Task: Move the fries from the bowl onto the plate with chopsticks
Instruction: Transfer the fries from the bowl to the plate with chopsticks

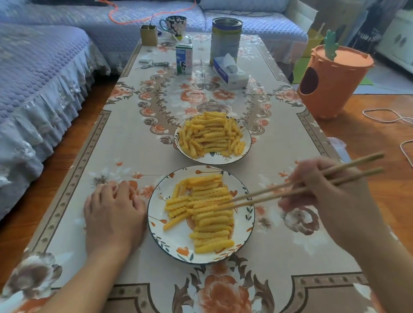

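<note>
A low table covered by a floral cloth is seen from above, with a plate nearest the viewer and a bowl just beyond it, the two rims close but apart. Crinkle-cut fries are heaped in the bowl; a second lot of fries on the plate is laid mostly in rows. The right hand is held to the right of the plate, its fingers curled round a pair of chopsticks whose tips reach over the plate's fries; whether a fry is pinched between the tips cannot be determined, the tips being lost against the pile. The left hand is rested palm-down on the cloth just left of the plate, fingers relaxed and nothing held. Farther back, a milk carton, a tall tin, a tissue pack and a mug are noted.
</note>
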`<action>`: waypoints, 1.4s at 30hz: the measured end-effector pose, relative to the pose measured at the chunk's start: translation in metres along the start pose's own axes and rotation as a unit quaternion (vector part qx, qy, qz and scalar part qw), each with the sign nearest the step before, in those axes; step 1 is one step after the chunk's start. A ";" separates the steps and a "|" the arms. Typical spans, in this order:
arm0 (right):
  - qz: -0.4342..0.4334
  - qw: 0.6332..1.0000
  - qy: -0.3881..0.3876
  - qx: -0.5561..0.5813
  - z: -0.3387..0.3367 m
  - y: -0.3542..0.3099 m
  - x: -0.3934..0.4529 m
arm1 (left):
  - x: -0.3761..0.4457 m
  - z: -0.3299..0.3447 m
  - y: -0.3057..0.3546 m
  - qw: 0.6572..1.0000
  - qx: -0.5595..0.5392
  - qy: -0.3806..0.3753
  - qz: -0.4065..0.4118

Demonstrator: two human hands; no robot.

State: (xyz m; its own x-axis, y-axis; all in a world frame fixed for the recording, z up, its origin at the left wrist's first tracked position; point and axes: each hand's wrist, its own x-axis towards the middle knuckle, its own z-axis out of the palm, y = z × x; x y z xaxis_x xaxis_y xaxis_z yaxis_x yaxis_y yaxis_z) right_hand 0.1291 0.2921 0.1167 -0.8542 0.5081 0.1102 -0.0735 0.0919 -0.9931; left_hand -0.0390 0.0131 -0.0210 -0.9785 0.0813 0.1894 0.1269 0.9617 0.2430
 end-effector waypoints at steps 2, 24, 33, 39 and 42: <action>-0.012 0.999 0.027 0.020 -0.008 -0.003 0.023 | 0.000 -0.001 0.000 1.000 0.002 -0.002 -0.002; -0.051 0.980 0.110 -0.158 0.029 0.036 0.120 | 0.001 0.001 0.001 1.000 0.012 -0.001 0.000; 0.041 0.992 0.115 0.024 0.014 -0.008 0.084 | 0.001 -0.002 0.003 1.000 0.012 -0.004 0.003; 0.060 0.995 -0.046 0.060 0.031 0.002 0.021 | 0.001 -0.002 0.004 1.000 0.006 -0.010 -0.007; 0.039 0.992 -0.119 0.019 0.044 0.009 0.007 | 0.000 -0.001 0.003 1.000 0.002 -0.010 -0.010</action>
State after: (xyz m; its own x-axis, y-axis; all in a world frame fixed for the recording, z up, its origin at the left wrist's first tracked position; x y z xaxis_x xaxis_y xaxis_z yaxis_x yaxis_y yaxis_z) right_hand 0.1001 0.2583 0.1071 -0.9551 0.2954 0.0242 -0.0172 0.0262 -0.9995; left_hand -0.0385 0.0154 -0.0189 -0.9839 0.0672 0.1659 0.1067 0.9644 0.2421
